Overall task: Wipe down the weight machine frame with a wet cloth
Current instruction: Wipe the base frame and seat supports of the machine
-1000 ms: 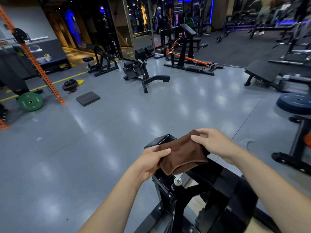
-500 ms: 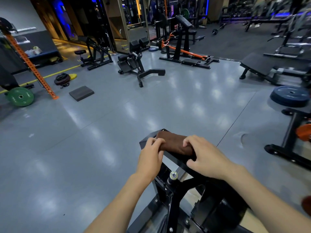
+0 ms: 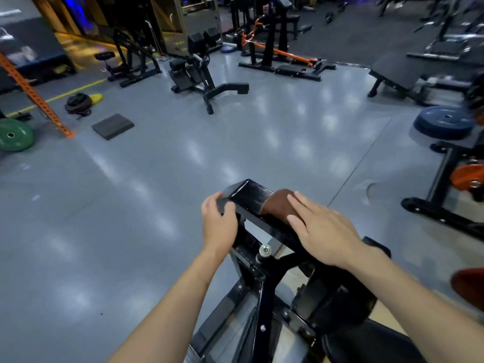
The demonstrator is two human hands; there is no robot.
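A black weight machine frame (image 3: 247, 191) rises in front of me, its glossy top bar running from upper left to lower right. A brown cloth (image 3: 279, 204) lies draped over that bar. My right hand (image 3: 320, 227) presses flat on the cloth with fingers spread and straight, covering most of it. My left hand (image 3: 218, 222) grips the left end of the bar, fingers curled over its edge, apart from the cloth. A silver bolt (image 3: 265, 249) shows below the bar between my wrists.
Grey shiny floor spreads ahead. A blue weight plate (image 3: 444, 121) and a black stand with an orange plate (image 3: 468, 176) sit at right. A green plate (image 3: 14, 134), an orange rack post (image 3: 36, 96) and a dark mat (image 3: 112, 126) lie at left. Benches stand beyond.
The cloth went from held in both hands above the bar to lying on it. My right hand slid it rightward along the bar; my left hand let go and took the bar's end.
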